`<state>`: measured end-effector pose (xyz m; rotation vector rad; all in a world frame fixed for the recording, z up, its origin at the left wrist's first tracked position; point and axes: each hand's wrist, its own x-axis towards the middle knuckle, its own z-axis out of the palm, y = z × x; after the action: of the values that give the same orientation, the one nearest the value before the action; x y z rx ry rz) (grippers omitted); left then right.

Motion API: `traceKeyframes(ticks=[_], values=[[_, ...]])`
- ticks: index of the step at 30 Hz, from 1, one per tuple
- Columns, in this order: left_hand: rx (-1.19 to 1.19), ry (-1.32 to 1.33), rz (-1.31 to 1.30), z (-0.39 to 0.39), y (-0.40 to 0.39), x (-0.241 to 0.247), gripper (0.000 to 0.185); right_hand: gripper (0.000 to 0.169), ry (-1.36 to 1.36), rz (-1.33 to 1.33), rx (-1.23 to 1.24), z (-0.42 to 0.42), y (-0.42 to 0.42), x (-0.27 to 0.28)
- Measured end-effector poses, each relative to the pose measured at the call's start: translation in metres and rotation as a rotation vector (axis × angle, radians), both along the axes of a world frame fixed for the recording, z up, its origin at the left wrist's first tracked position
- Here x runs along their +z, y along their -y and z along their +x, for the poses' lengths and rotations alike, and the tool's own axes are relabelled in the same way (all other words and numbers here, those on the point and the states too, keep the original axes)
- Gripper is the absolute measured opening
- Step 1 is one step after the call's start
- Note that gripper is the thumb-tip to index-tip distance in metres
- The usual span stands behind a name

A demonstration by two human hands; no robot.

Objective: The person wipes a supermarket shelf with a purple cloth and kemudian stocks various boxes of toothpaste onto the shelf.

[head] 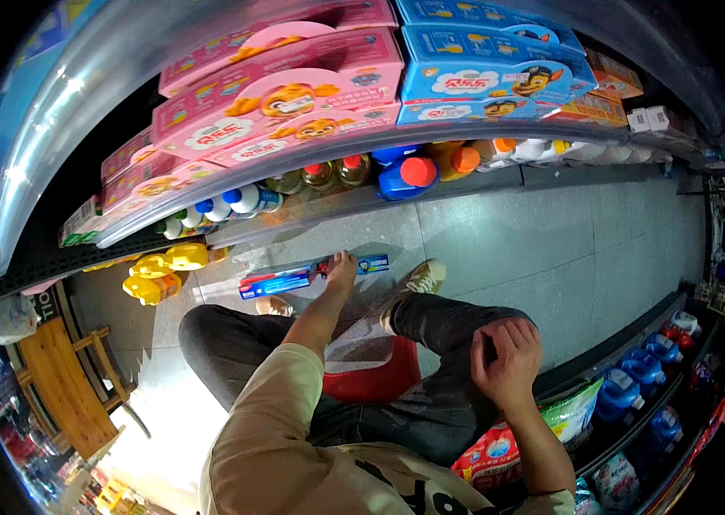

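My left hand (340,265) reaches down to the floor between my feet and lies over a toothpaste box (374,263), whose blue end shows to its right. Its fingertips are partly hidden, so the grip is unclear. Just left of it lie a longer blue and red toothpaste box (277,283) and a small red printed piece (320,268), partly covered by the hand. My right hand (509,357) rests on my right knee, loosely curled, with a gap between thumb and fingers and nothing in it.
Above the floor juts a shelf edge (337,136) bearing pink cartons (298,96) and blue cartons (465,80). Bottles (409,179) line the level beneath. Yellow bottles (153,277) stand at left, near a wooden bench (66,386). I sit on a red stool (372,386); blue jugs (620,393) are shelved at right.
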<state>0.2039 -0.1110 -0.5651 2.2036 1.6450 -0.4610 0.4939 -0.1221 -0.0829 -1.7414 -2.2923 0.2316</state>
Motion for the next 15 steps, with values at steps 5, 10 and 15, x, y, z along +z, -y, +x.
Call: traceKeyframes(ticks=[5,10,15], values=[[-0.025,0.087,-0.133,-0.004,-0.022,0.077,0.055,0.009,0.069,0.031,0.066,-0.006,-0.009,0.009],[-0.051,0.428,-0.038,0.002,-0.030,0.146,0.057,0.009,-0.039,0.008,0.030,-0.011,-0.006,0.012],[-0.098,0.611,0.131,0.011,-0.054,0.283,0.064,0.023,0.030,0.029,0.050,-0.014,0.009,0.007]])
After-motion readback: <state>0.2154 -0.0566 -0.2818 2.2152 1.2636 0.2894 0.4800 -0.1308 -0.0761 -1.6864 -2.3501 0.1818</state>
